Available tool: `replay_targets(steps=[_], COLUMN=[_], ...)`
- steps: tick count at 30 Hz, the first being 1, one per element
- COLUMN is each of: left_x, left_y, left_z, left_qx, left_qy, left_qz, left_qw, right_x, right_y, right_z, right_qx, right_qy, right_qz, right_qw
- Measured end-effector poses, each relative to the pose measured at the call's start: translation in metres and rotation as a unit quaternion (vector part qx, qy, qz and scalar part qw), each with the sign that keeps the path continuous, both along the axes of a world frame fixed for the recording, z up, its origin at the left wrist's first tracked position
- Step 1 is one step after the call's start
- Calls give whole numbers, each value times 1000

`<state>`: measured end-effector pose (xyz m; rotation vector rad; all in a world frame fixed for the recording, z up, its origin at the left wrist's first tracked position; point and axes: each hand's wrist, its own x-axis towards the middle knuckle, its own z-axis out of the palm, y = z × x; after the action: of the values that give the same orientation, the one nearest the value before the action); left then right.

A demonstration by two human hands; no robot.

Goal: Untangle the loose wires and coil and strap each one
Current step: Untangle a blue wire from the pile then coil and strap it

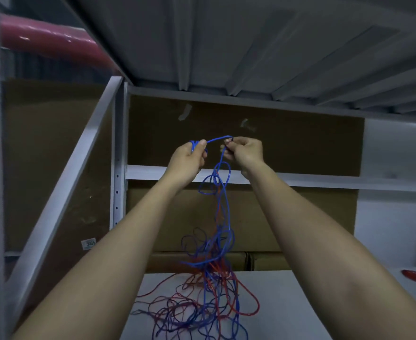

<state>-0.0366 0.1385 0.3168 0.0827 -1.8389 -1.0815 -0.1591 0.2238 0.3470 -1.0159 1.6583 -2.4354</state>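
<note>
Both hands were up high: left hand [194, 153] gripped a small bundle of loops of the blue wire [222, 204], right hand [242, 151] pinched the same wire just beside it. The rest hung down into a mess with the red wire [246, 294] on the white table [288, 315]. I'd say feed short lengths, keep loops even, and shake snags loose instead of yanking.

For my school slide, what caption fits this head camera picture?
Left hand and right hand lift a blue wire from a red-and-blue tangle.
</note>
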Motion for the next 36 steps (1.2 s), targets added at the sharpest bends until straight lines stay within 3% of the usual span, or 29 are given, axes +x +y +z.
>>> replay_targets(steps=[6,12,15,17,20,22,23,26,29,32,36], left_x=[2,5,18,28,39,40,39,35,30,29,28], left_y=[-1,-14,-16,-13,-6,-5,-7,-13,-18,-24,-31], left_z=[-2,-55,-83,-101,-120,-129,-133,-154,-189,-223,-251], left_qx=[-13,72,133,222,395,446,451,372,211,42,-206], left_qy=[-7,-54,-57,-41,44,101,118,88,-65,-177,-300], left_qz=[-19,-38,-78,-176,-342,-344,-311,-147,-17,56,80], left_qw=[1000,995,986,958,852,820,828,912,975,982,928], right_x=[11,9,11,17,35,46,51,59,61,59,51], right_y=[3,-1,-9,-9,-9,-9,-8,2,11,17,26], right_z=[-6,-107,-142,-160,-189,-216,-230,-270,-288,-291,-284], right_qx=[-45,213,246,230,300,360,374,385,362,357,351], right_qy=[-4,-38,75,164,277,318,318,249,170,140,71], right_qz=[52,55,-61,-149,-144,-77,-42,40,82,120,167], right_qw=[998,975,964,948,902,874,870,888,913,916,919])
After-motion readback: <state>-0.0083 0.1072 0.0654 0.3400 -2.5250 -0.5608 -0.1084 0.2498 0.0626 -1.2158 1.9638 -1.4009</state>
